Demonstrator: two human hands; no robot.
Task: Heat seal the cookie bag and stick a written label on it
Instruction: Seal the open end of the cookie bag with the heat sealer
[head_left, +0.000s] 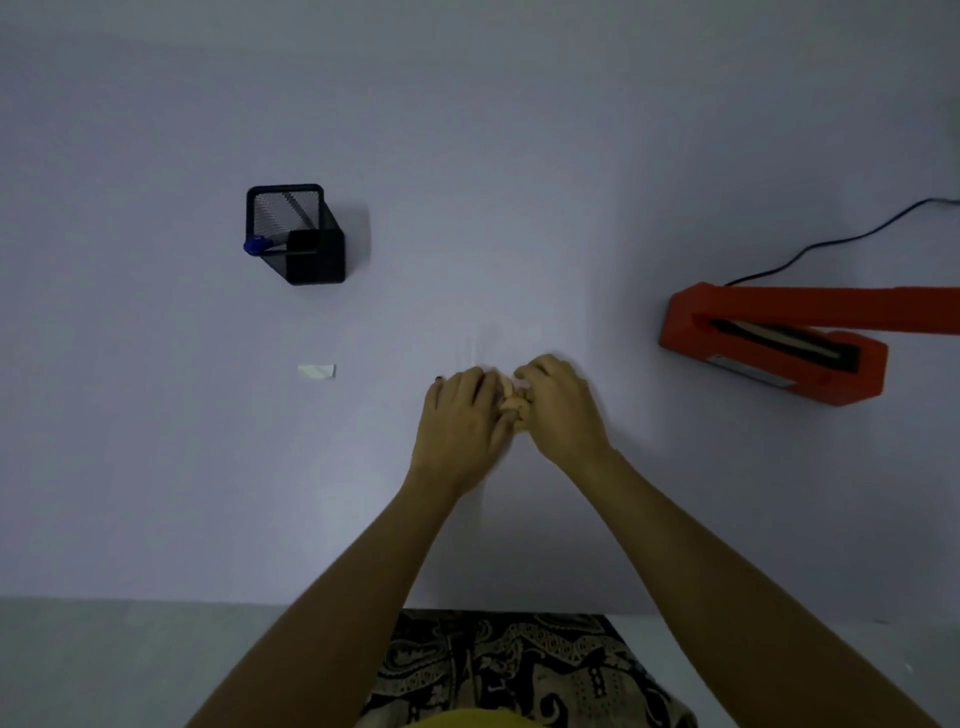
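Observation:
A clear cookie bag (513, 402) lies on the white table in front of me, pale cookies showing between my hands. My left hand (462, 415) and my right hand (558, 408) both rest on it with fingers curled around the cookies; the clear plastic is hard to make out. A small white label (317, 371) lies flat to the left, apart from my hands. The orange heat sealer (769, 338) sits at the right with its arm raised.
A black mesh pen holder (298, 234) with a blue-capped pen (255, 244) stands at the back left. The sealer's black cord (831, 241) runs off to the upper right. The table's near edge (208, 600) is close to my body.

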